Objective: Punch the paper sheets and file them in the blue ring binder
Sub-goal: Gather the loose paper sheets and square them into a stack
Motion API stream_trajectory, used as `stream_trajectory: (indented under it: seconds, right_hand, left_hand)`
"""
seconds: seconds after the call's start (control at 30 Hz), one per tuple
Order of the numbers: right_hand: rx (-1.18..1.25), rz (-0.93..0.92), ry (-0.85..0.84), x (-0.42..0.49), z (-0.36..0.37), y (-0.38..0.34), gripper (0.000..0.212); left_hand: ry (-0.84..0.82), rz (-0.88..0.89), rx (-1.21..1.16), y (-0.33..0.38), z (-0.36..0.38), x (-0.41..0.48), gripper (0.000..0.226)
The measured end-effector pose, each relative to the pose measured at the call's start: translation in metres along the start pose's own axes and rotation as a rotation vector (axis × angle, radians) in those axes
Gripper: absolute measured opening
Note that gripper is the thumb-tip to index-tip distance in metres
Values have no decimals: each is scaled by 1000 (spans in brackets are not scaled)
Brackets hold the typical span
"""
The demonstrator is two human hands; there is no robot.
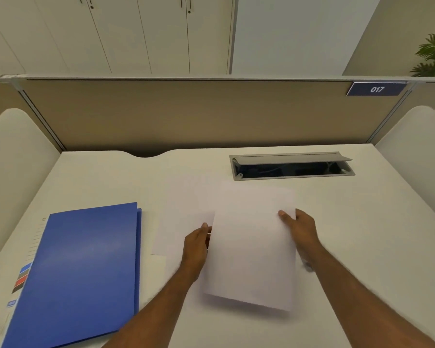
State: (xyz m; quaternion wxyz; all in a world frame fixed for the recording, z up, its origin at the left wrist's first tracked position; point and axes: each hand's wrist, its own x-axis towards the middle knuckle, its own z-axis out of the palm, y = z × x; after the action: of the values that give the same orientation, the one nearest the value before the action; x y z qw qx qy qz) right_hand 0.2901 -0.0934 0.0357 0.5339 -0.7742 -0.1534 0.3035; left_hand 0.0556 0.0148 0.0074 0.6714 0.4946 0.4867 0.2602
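A white paper sheet [251,244] is held just above the desk, slightly tilted, in the middle of the view. My left hand [196,244] grips its left edge and my right hand [301,229] grips its right edge, thumb on top. More white paper [178,217] lies flat on the desk under and to the left of the held sheet. The blue ring binder [86,267] lies closed on the left side of the desk. I see no hole punch.
The white desk [362,222] has an open grey cable tray [291,165] at the back right. A beige partition [186,114] closes the back, with white side panels left and right. Coloured index tabs [23,277] stick out at the binder's left edge.
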Motion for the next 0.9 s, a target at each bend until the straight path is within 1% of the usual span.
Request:
stream_trajectory:
  seconds: [0.07, 0.1, 0.13, 0.17, 0.2, 0.23, 0.3, 0.37, 0.4, 0.47, 0.5, 0.53, 0.6, 0.63, 0.7, 0.8, 0.9]
  right_hand:
    - [73, 36, -20, 0, 1, 4, 25]
    - [110, 51, -30, 1, 3, 5, 19]
    - [144, 72, -30, 0, 6, 6, 20]
    - [182, 111, -39, 0, 7, 9, 41]
    - [210, 151, -61, 0, 8, 12, 53]
    - [215, 184, -108, 1, 9, 17, 57]
    - [156, 204, -222, -2, 11, 24, 38]
    - [53, 203, -217, -4, 14, 30, 27]
    - [25, 198, -191, -3, 15, 34, 25]
    - [1, 175, -165, 0, 14, 37, 22]
    - [-3, 169, -157, 1, 14, 38, 22]
    - [-5, 169, -151, 2, 13, 39, 23]
    - [-2, 174, -145, 2, 12, 42, 23]
    - [4, 180, -140, 2, 12, 41, 23]
    - [28, 188, -137, 3, 10, 41, 21]
    - [58, 201, -126, 3, 6, 42, 23]
    - [82, 214, -104, 3, 1, 42, 26]
  left_hand:
    - [-8, 49, 57, 0, -3, 6, 42]
    - [-11, 82, 91, -1, -4, 8, 38]
    - [-11, 98, 102, -4, -5, 12, 28]
    - [-9, 98, 90, -5, -5, 15, 17]
    - [7, 93, 89, -7, -6, 18, 12]
    - [29, 85, 85, -8, -8, 22, 11]
    - [48, 67, 119, -10, -9, 30, 14]
    - [78, 74, 241, -10, -14, 39, 16]
    - [133, 108, 343, -9, -19, 43, 17]
    - [296, 196, 562, -6, -35, 55, 19]
    - [371, 209, 664, -3, -46, 62, 23]
    - [429, 182, 765, -1, -57, 70, 30]
    - [494, 18, 978, 4, -71, 82, 61]
    - [507, -63, 1045, 5, -75, 87, 75]
    - [508, -159, 1083, 10, -76, 93, 88]
    - [493, -267, 1082, 17, -73, 100, 87]
    - [450, -333, 1085, 18, -74, 107, 73]
